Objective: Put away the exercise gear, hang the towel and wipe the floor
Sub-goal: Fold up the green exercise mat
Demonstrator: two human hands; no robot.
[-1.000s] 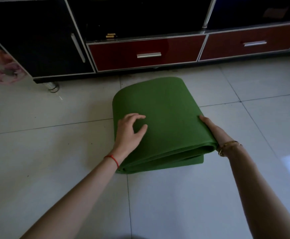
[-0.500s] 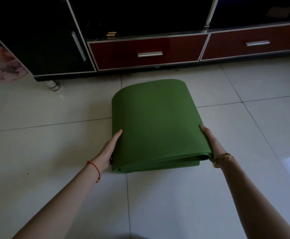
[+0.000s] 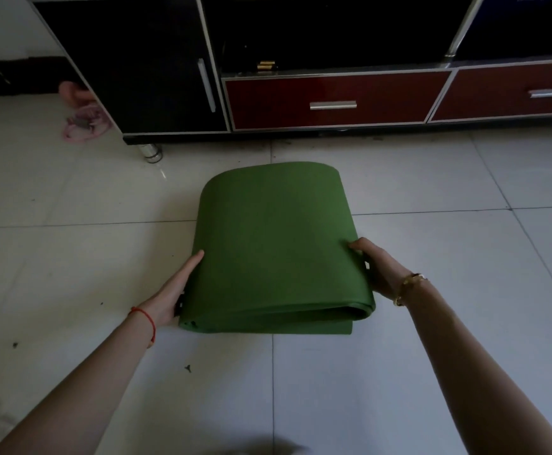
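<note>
A folded green exercise mat [image 3: 278, 247] lay on the pale tiled floor [image 3: 432, 372], in front of a low TV cabinet [image 3: 268, 60] and near its left red drawer [image 3: 333, 101]. The mat's rounded fold faced the cabinet and its stacked open edges faced the person.

The left hand [image 3: 174, 292] lay against the mat's left side, its fingers [image 3: 192, 262] straight and pressed flat along the edge; no curl round the mat showed, so it read as a flat, unclenched hand steadying the side. A red string bracelet [image 3: 145, 318] circled that wrist. The right hand [image 3: 376, 267] gripped the mat's right edge, thumb on top of the upper layer and fingers tucked under or between the layers, where they were mostly hidden. A gold bracelet [image 3: 409, 287] sat on the right wrist.

The cabinet had a black door [image 3: 143, 60] with a vertical metal handle at its left end, and a second red drawer [image 3: 514, 93] to the right of the first. A chrome foot [image 3: 151, 152] stood under the cabinet's left corner. Left of the cabinet, a pink coiled item [image 3: 85, 124] lay on the floor; what it was could not be told. Small dark specks [image 3: 187, 367] dotted the tiles on the person's side of the mat.
</note>
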